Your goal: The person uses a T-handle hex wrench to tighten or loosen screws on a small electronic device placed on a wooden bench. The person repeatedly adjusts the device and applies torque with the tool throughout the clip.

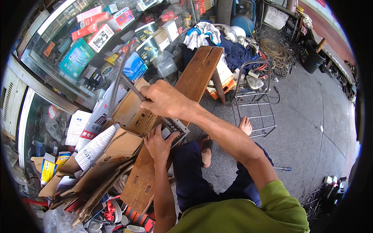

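Note:
My right hand is raised over the bench, its fingers wrapped round the shaft of a grey metal tool. The tool has a long, narrow, slightly curved crosspiece at its far end; its exact kind is unclear. Below it, my left hand grips a small metal block with round fittings, thumb along its near side. The block lies on a brown wooden bench, close to my left knee. My fingers and right forearm hide part of it.
Flattened cardboard boxes lean along the bench's left side. A glass display case holding boxed goods stands beyond. A metal rack frame is on the floor by my foot, with a screwdriver farther right. Coiled hose lies at the back.

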Demonstrator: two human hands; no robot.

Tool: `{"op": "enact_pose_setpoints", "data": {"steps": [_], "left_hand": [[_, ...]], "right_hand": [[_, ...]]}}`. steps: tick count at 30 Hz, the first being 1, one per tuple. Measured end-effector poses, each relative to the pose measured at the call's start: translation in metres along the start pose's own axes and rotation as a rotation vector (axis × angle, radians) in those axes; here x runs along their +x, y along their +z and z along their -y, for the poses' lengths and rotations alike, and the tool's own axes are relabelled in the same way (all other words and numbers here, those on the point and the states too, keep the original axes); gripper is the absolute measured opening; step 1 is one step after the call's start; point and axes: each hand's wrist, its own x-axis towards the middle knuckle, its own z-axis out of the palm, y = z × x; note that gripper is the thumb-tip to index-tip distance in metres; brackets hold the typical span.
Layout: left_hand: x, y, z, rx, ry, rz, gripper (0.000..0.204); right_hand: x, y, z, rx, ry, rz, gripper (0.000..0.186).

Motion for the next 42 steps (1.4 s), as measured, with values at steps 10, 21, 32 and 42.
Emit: {"op": "enact_pose_setpoints", "data": {"steps": [10, 21, 32, 42], "left_hand": [[0.0, -0.002, -0.001, -0.004, -0.02, 0.035, 0.08], [0.017, -0.029, -0.011, -0.71, -0.17, -0.106, 0.056], [0.099, -0.118, -0.09, -0.91, 0.007, -0.563, 0.019], [0.104, -0.112, -0.077, -1.37, 0.054, -0.142, 0.029]], "right_hand": [[-0.008, -0.015, -0.005, -0.054, 0.076, -0.086, 0.016], [-0.007, -0.005, 0.006, -0.16, 0.017, -0.1, 0.018], [-0.005, 0.007, 0.001, -0.458, -0.032, 0.072, 0.019], [-0.055, 0.023, -0.08, -0.483, 0.518, 0.667, 0.071]]}}
